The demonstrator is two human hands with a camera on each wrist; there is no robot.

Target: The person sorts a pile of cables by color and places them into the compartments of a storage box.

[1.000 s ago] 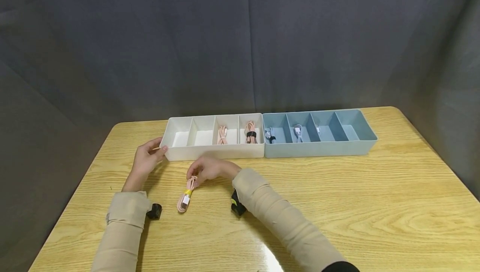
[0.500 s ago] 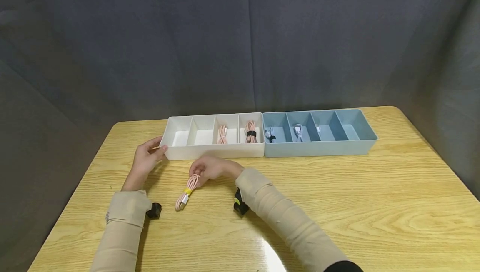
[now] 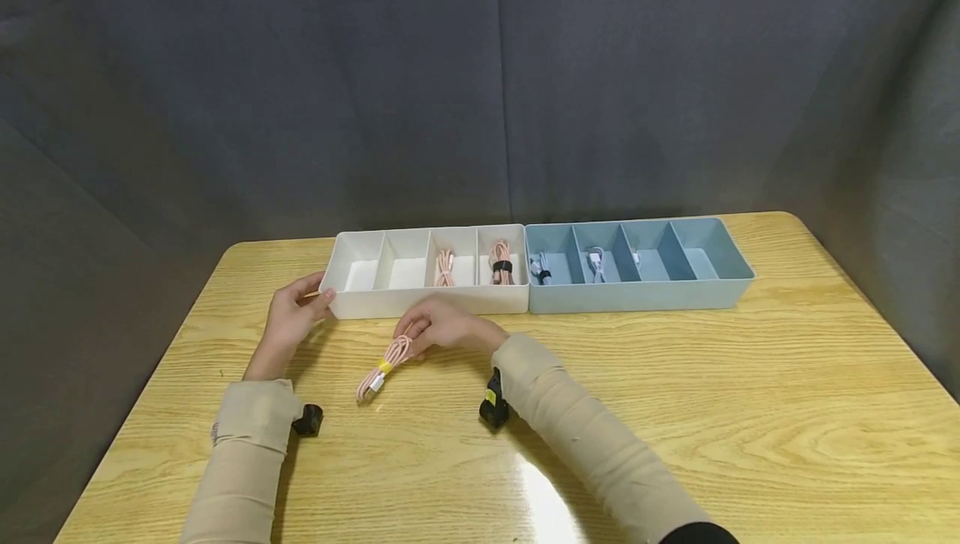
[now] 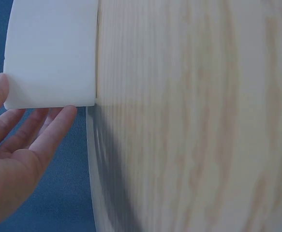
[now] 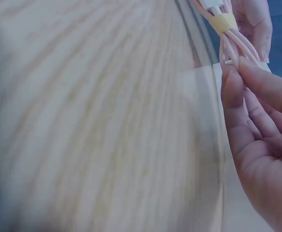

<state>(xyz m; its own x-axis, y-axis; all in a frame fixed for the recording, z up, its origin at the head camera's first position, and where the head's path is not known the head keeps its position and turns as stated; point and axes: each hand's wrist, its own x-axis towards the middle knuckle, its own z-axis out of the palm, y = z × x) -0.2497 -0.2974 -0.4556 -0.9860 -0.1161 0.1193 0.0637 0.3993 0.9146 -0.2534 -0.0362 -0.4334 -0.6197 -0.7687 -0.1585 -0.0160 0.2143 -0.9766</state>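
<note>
A coiled pink USB charging cable [image 3: 388,363], tied with a yellow band, hangs at a slant from my right hand [image 3: 447,325]. In the right wrist view, thumb and forefinger pinch one end of the cable's loops [image 5: 244,46]; its white plug points away from the hand. The white divided box [image 3: 367,305] is just behind that hand. My left hand [image 3: 291,321] holds the box's left front corner. In the left wrist view, the thumb lies by the box's rim and the fingertips meet its end wall [image 4: 53,58].
Pink cables [image 3: 445,269] lie in the white box's two right compartments. A blue divided box [image 3: 637,297] adjoins it on the right, with light-blue cables [image 3: 597,265] in its left compartments. Both stand along the back of the wooden table [image 3: 675,411], before a dark curtain [image 3: 637,77].
My right hand has moved back and to the right, closer to the white box, lifting the pink cable along and tilting it more. The left hand stays at the box's corner.
</note>
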